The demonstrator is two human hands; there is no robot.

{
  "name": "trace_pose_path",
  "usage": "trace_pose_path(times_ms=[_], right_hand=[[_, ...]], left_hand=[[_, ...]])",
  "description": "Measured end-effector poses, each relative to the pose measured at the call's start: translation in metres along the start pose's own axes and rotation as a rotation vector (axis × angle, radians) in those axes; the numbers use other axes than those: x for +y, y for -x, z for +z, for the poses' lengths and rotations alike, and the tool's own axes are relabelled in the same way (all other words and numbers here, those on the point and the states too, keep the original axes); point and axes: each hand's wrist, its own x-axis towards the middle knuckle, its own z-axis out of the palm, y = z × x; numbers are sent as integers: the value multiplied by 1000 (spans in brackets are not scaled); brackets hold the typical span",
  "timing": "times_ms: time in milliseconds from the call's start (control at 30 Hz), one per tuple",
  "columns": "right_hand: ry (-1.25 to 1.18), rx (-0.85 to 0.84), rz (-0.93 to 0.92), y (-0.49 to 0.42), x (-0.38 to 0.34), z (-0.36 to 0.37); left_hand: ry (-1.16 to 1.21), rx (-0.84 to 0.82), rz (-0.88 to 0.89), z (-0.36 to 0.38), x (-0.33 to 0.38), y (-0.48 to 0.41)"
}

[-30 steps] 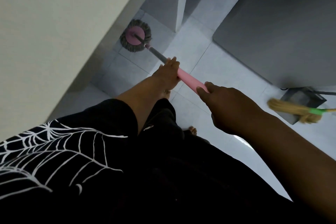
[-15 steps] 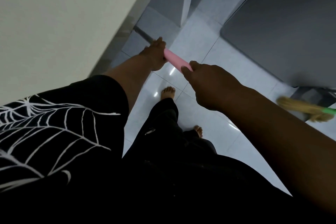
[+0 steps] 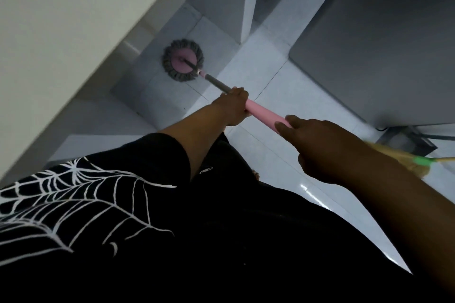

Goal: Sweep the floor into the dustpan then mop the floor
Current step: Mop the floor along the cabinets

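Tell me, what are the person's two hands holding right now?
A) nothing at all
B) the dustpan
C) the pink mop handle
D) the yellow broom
C: the left hand and the right hand both grip the pink mop handle, while the yellow broom lies untouched off to the right beside the dustpan.

Pale wall (image 3: pixel 61 19) sweeps diagonally across the upper left. Top centre, a white partition edge (image 3: pixel 248 7) drops in. Big grey cabinet (image 3: pixel 381 44) fills the upper right. Lower left, a black spider-web shirt (image 3: pixel 73 199); centre frame, bare toes (image 3: pixel 256 176) peek out.
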Motion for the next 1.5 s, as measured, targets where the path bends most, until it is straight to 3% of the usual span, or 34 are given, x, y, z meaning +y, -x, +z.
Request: trace_pose_path(times_ms=[300, 733, 1500], right_hand=[[20, -45, -12, 76, -10, 52], [65, -28, -9, 64, -15, 28], [26, 81, -39, -153, -93, -71]], left_hand=[[-2, -90, -27, 70, 39, 48], [32, 10, 11, 55, 26, 47], [13, -47, -180, -77, -170, -19]])
